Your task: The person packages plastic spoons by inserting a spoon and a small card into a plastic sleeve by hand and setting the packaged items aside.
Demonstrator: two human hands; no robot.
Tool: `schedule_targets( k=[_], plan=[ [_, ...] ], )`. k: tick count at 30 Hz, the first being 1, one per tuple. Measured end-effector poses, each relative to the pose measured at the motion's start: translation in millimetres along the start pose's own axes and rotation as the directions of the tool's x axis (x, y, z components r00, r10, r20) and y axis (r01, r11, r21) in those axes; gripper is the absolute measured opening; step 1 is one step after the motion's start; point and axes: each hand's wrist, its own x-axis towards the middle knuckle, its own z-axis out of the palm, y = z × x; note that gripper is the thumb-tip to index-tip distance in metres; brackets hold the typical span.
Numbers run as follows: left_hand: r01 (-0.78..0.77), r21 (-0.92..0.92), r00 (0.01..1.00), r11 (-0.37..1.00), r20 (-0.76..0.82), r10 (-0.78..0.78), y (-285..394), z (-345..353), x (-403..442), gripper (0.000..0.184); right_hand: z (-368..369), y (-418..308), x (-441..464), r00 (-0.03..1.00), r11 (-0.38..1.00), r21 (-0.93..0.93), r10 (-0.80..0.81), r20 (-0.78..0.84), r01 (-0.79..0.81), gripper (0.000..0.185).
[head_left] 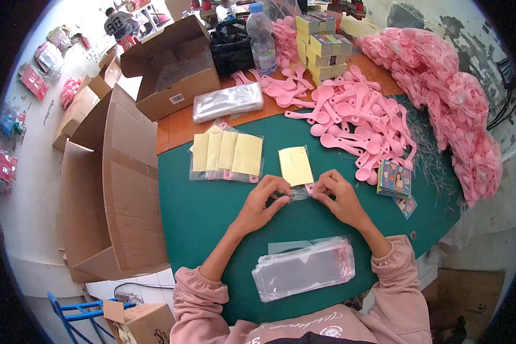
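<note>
Keep your arms up off the flat stack of clear plastic bags [304, 272] at the bottom middle of the frame, so it won't slide. Just past it are your left hand [264, 202] and right hand [341, 199]. The fingers of both look pinched on the near end of one clear plastic bag [300, 194], one at each side. This bag lies mid-frame on the green-topped bench [212, 212], with a plain yellow paper card [295, 165] and the end of a pink plastic spoon [309, 187] showing. Hold the thin edge flat and pull both sides the same, so it doesn't crease. Mind the spoon's end, right by your right fingers.

At right, don't bump the small pile of bright picture cards [394, 176]. At left, packed bags with yellow cards [226, 153] overlap in a row, and a big open brown cardboard box [133, 189] stands beside the bench. Behind, a loose heap of pink plastic spoons [358, 112] could slip into your space. Farther back are a shiny bundle of clear plastic [228, 102], a clear blue-capped bottle [261, 37] and, way off at upper left, another person [120, 24].
</note>
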Motion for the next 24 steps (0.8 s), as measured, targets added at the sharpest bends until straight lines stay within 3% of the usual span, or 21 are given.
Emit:
schedule_targets(
  k=[1, 3, 6, 7, 8, 9, 10, 13, 17, 19, 22, 24],
  plan=[
    [0.004, -0.001, 1.0, 1.0, 0.001, -0.004, 3.4, 0.7, -2.1, 0.018, 1.6, 2.1, -0.9, 1.0, 1.0, 0.002, 0.003, 0.002, -0.003, 0.015],
    [0.04, 0.065, 0.986, 0.997, -0.165, -0.029, 11.6, 3.0, -6.1, 0.024, 4.0, 6.3, -2.6, 0.998, 0.967, 0.25, 0.054, 0.012, -0.056, 0.015],
    [0.134, 0.215, 0.98, 0.967, -0.174, -0.097, 13.5, 17.8, -11.0, 0.023, 9.8, 15.9, -1.9, 0.993, 0.905, 0.409, 0.102, 0.054, -0.115, 0.011],
    [0.23, 0.13, 0.953, 0.964, -0.231, -0.196, 14.5, 23.9, -11.1, 0.016, 8.8, 14.9, -1.1, 0.993, 0.904, 0.411, 0.103, 0.054, -0.117, 0.011],
    [0.232, 0.13, 0.953, 0.964, -0.229, -0.198, 13.6, 24.3, -10.9, 0.016, 6.5, 12.5, 0.3, 0.978, 0.847, 0.491, 0.162, 0.129, -0.205, 0.011],
    [0.314, -0.012, 0.928, 0.949, -0.205, -0.31, 12.1, 24.8, -10.3, 0.016, 4.9, 11.5, 1.1, 0.955, 0.775, 0.559, 0.212, 0.208, -0.294, 0.011],
    [0.392, -0.151, 0.895, 0.907, -0.163, -0.414, 11.3, 25.5, -9.6, 0.016, 5.3, 11.9, 1.9, 0.955, 0.774, 0.561, 0.214, 0.206, -0.294, 0.011],
    [0.355, -0.103, 0.898, 0.929, -0.238, -0.369, 12.2, 26.9, -9.5, 0.015, 9.5, 13.2, 3.5, 0.964, 0.778, 0.571, 0.241, 0.114, -0.263, 0.012],
    [0.44, -0.068, 0.878, 0.896, -0.177, -0.444, 3.1, 24.3, -9.0, 0.017, 13.8, 12.3, 4.6, 0.943, 0.749, 0.592, 0.329, 0.053, -0.295, 0.01],
    [0.344, -0.242, 0.873, 0.907, -0.274, -0.404, -3.3, 29.0, -9.6, 0.02, 14.6, 10.0, 5.0, 0.935, 0.751, 0.586, 0.354, 0.033, -0.305, 0.01],
    [0.346, -0.343, 0.859, 0.874, -0.259, -0.442, -1.3, 28.9, -9.2, 0.019, 15.5, 8.8, 5.0, 0.935, 0.743, 0.605, 0.354, 0.009, -0.287, 0.011],
    [0.383, -0.304, 0.858, 0.872, -0.233, -0.458, -1.7, 29.9, -9.6, 0.02, 17.0, 9.7, 4.3, 0.944, 0.756, 0.596, 0.33, 0.01, -0.27, 0.013]
  ],
)
